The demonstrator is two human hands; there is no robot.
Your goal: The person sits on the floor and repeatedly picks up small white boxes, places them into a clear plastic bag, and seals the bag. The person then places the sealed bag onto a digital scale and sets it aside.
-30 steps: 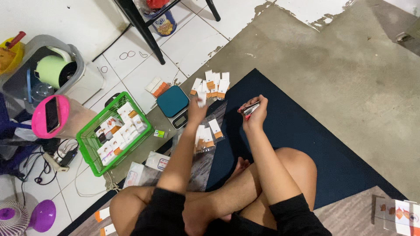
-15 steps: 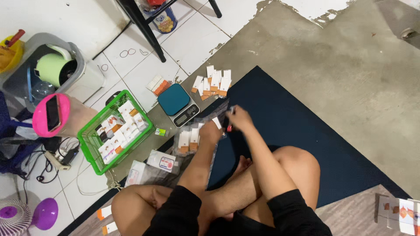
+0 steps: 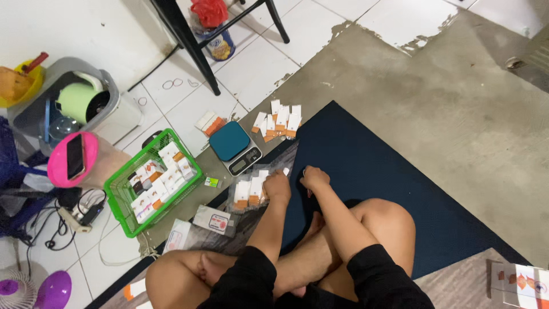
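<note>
I sit cross-legged on a dark blue mat [image 3: 366,166]. My left hand [image 3: 277,186] is curled over the right end of a row of small white and orange packets [image 3: 247,192], which lie on a clear plastic bag [image 3: 251,220]; a white packet edge shows at its fingertips. My right hand [image 3: 314,177] is just beside it on the mat, its fingers curled shut; whatever is inside them is hidden. Another group of the same packets [image 3: 278,122] lies farther away on the concrete. A small teal-topped digital scale [image 3: 234,147] stands beyond my left hand.
A green basket [image 3: 127,200] full of packets sits to the left, with a pink stool [image 3: 63,163] carrying a phone, a grey bin [image 3: 34,111] and cables beyond. Black chair legs [image 3: 189,46] stand on the tiles ahead. More packets [image 3: 526,283] lie at lower right.
Both hands have drawn back from the far packets toward me. They now rest close together by the near row of packets. The small item seen in my right hand is no longer visible.
</note>
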